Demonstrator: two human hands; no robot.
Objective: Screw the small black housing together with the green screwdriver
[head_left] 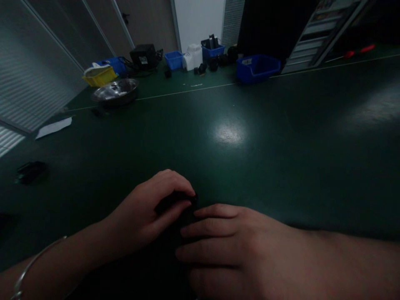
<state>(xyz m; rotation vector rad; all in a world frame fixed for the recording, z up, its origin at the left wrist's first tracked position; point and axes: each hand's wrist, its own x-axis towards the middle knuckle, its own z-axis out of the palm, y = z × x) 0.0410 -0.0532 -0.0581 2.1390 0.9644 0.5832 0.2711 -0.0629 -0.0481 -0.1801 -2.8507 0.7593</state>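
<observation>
My left hand point(156, 202) is curled, with its thumb and fingertips closed around a small black object point(195, 198). Most of that object is hidden by the fingers, and its kind cannot be made out in the dim light. Close beside it, my right hand point(250, 250) lies with the back up and its fingers stretched out toward the left. The right fingertips rest near the black object over a very dark area. Whether they touch anything there cannot be told. A bracelet point(28, 266) circles my left wrist.
The green tabletop point(265, 158) carries a metal bowl point(115, 92) and a yellow bin point(101, 77) at the back left. A blue bin point(258, 68), a white device point(193, 57) and several black parts stand along the back. A dark item point(31, 171) and white paper point(54, 127) lie left.
</observation>
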